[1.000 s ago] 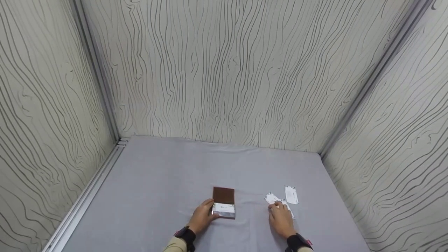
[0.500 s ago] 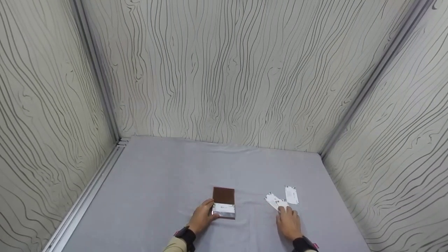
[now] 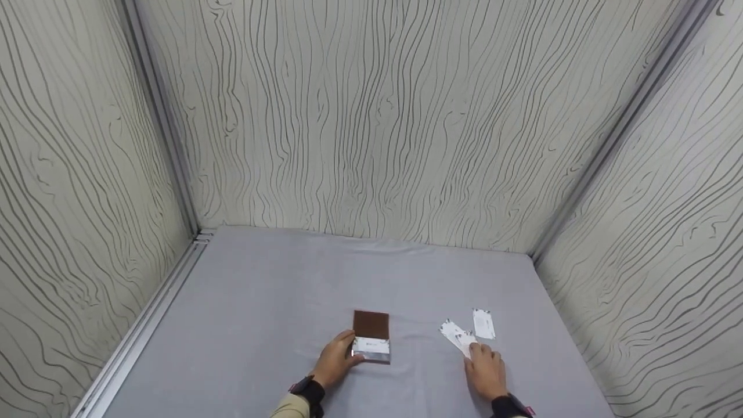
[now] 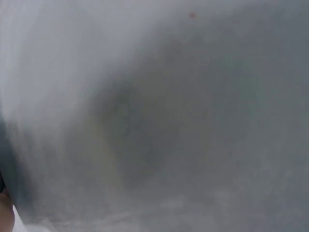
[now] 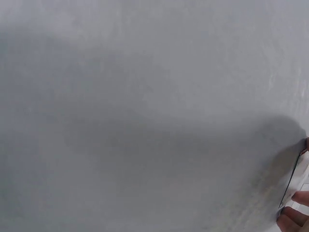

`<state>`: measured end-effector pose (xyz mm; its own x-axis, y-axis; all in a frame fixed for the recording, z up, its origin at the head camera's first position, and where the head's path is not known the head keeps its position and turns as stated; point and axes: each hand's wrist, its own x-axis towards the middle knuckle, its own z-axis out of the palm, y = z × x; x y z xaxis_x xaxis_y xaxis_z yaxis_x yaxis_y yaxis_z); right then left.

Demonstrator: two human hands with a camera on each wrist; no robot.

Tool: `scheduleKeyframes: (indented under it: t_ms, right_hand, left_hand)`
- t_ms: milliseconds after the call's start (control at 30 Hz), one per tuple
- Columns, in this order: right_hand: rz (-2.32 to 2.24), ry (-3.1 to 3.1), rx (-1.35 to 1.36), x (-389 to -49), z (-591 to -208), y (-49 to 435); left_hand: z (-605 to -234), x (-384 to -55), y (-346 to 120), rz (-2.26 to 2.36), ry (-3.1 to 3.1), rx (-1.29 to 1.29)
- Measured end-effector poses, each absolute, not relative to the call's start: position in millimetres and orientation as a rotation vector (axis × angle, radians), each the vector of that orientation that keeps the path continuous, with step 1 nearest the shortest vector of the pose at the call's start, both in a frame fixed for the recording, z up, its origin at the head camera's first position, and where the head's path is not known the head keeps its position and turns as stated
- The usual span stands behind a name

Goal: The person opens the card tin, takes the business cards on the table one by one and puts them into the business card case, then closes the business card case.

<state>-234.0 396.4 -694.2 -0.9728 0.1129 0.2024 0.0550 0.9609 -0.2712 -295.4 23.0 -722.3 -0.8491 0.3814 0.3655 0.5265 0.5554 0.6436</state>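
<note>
A small brown case (image 3: 371, 324) lies with its lid open on the cloth, a white printed card (image 3: 371, 345) in its lower half. My left hand (image 3: 333, 361) grips the case at its left side, fingers at the far corner and thumb at the near one. To the right, two overlapping white business cards (image 3: 453, 332) lie fanned. My right hand (image 3: 486, 371) pinches the nearer business card (image 3: 466, 342), covering its near end. In the right wrist view, fingertips (image 5: 292, 220) hold a white card (image 5: 295, 181) by its edges at the lower right.
Another white business card (image 3: 483, 323) lies by itself, just beyond the right hand. Grey cloth (image 3: 278, 290) covers the table. Wood-grain panels (image 3: 371, 116) stand at the back and both sides, and a metal rail (image 3: 139, 325) runs along the left edge.
My right hand has shifted right and slightly nearer, uncovering more of the fanned cards; the nearer card has turned a little. My left hand and the case have stayed put.
</note>
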Motion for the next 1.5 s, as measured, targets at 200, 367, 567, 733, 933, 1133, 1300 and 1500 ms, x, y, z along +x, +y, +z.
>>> scheduleKeyframes:
  t_ms: [200, 367, 567, 733, 933, 1133, 1300, 1500]
  right_hand:
    - [0.445, -2.884, -0.146, -234.9, -693.8, 399.0]
    - [0.46, -2.855, -0.111, -235.5, -689.7, 399.8]
    - [0.474, -2.859, -0.155, -235.6, -689.9, 403.5]
    - [0.443, -2.877, -0.208, -235.6, -690.9, 407.5]
    - [0.5, -2.899, -0.225, -234.2, -687.1, 410.7]
    - [0.51, -2.844, -0.234, -234.3, -688.6, 411.4]
    - [0.525, -2.791, -0.223, -236.1, -691.7, 409.1]
    - [0.525, -2.742, -0.19, -236.1, -694.4, 407.8]
  left_hand:
    - [-723.7, -296.2, 22.5, -1.154, -2.586, -0.781]
    - [-723.8, -296.8, 23.0, -1.15, -2.565, -0.79]
    - [-723.6, -297.8, 23.7, -1.141, -2.613, -0.762]
    - [-721.5, -298.2, 24.3, -1.151, -2.659, -0.74]
    - [-720.0, -296.8, 23.6, -1.149, -2.637, -0.758]
    - [-721.2, -296.5, 23.3, -1.14, -2.635, -0.762]
    - [-721.2, -296.5, 23.2, -1.137, -2.613, -0.771]
    - [-722.1, -295.9, 22.7, -1.143, -2.602, -0.782]
